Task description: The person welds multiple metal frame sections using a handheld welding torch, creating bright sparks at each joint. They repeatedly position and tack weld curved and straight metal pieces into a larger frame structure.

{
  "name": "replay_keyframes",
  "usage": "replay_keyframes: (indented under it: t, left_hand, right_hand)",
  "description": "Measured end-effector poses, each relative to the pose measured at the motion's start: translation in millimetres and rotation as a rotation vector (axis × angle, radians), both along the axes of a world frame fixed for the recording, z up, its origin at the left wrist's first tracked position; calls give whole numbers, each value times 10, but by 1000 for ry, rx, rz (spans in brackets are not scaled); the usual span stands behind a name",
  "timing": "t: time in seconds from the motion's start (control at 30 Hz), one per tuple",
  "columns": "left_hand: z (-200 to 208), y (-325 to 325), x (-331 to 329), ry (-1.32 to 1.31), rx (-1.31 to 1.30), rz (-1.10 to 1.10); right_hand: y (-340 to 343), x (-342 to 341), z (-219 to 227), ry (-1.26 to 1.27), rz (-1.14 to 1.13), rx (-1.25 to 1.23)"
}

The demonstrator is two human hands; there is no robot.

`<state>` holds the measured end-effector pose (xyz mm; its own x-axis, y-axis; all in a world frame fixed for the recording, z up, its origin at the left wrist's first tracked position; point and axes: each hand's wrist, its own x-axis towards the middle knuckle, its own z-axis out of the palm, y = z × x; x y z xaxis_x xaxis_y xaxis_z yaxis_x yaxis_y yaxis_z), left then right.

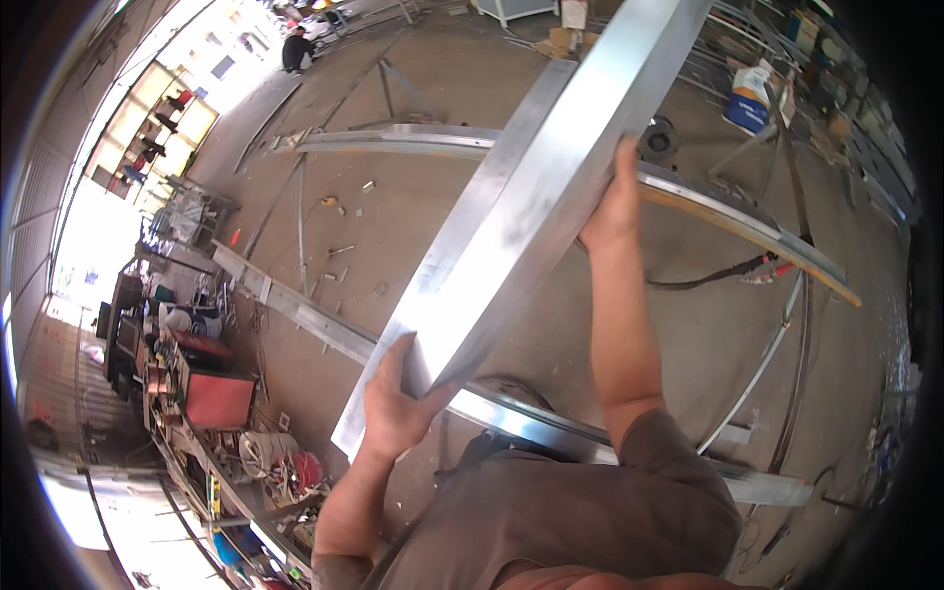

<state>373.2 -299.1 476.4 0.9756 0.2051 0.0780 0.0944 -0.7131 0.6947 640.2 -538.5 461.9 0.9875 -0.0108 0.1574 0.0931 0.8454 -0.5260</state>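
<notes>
A long silver metal profile (536, 187) slants across the middle, from the lower left up past the top edge. It has a broad, shiny face and a flat strip along its left side. My left hand (398, 408) grips it near its lower end, thumb over the near face. Higher up, my right hand (615, 211) is closed against its right side; the profile hides some of those fingers. Beneath it, a far metal rail (433, 141) and a near metal rail (521, 418) run crosswise above the floor on a thin-legged frame.
Small scraps (369, 185) lie on the floor. A black cable with red-handled clamp (767, 267) is at right, and a blue-and-white bucket (747, 103) beyond it. Left stands a cluttered bench with a red box (218, 398). Far back, a person in dark clothes (297, 49) crouches.
</notes>
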Motion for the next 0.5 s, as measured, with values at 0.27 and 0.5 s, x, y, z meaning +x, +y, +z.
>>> replay_keyframes:
  t: [0.27,0.5]
  left_hand:
    - [545,-511,213,-347,-265,-56]
    - [1695,-177,257,-1148,614,-95]
  right_hand:
    - [-87,-197,2666,-788,-11,-294]
    - [311,-952,3103,-987,-234,-601]
